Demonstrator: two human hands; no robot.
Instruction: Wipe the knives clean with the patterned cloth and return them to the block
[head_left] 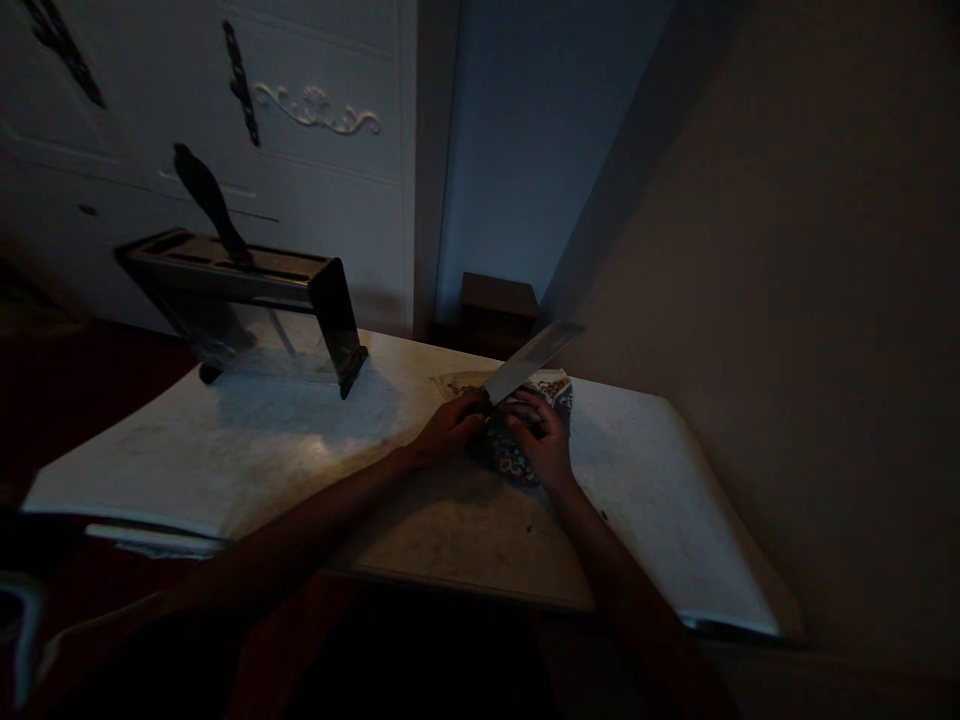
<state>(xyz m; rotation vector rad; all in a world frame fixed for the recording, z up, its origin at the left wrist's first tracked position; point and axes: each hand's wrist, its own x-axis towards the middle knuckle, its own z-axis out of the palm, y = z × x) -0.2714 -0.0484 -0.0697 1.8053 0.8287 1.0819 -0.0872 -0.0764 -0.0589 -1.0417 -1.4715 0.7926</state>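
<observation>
My left hand [451, 426] is closed round the handle of a large knife [531, 360], whose broad blade points up and away to the right. A patterned cloth [517, 455] lies bunched on the white table [262, 450], and my right hand [546, 440] presses down on it with fingers curled into the fabric, right beside the knife's handle. Both hands touch at the middle of the table. The room is dim, so fine detail of the fingers is hard to see.
A knife block [247, 300] with a clear front and one dark-handled knife [210, 205] stuck in it stands at the table's back left. A white cupboard [300, 150] is behind it. A small dark box [499, 305] sits beyond the table. A wall [787, 300] runs close on the right.
</observation>
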